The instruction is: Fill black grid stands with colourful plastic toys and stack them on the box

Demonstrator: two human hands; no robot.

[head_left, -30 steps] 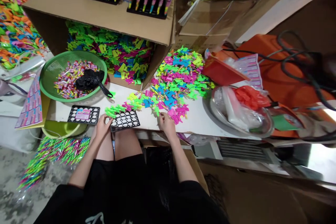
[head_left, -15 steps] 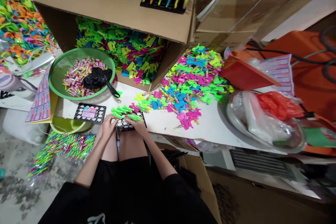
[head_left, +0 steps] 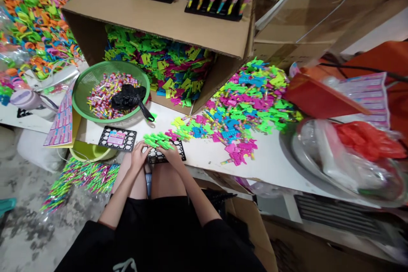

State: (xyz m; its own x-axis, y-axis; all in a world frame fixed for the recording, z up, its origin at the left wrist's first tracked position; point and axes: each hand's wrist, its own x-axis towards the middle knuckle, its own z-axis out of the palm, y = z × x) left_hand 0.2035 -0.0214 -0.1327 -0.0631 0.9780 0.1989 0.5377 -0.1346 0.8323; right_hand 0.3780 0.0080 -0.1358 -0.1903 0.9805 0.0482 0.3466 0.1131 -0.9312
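A cluster of neon green plastic toy pieces stands in a row on a black perforated rack at the table's front edge. My left hand is at the row's left end, its fingers closed and touching the nearest green pieces. From the right, my right hand reaches over the rack with bent fingers on a green piece at the row's near side. The fingertips are partly hidden among the pieces. To the left lies another black perforated rack with a pink label card on it.
A green basket holds small candy tubes and a black bag. Behind is an open cardboard box of plastic pieces, with filled racks on top. A colourful pile spreads to the right, beside a metal basin with plastic bags.
The view has shifted, so everything sits further right. The green piece under my right hand, lying apart before, is now close against the row. My left hand stays by the row's left end.
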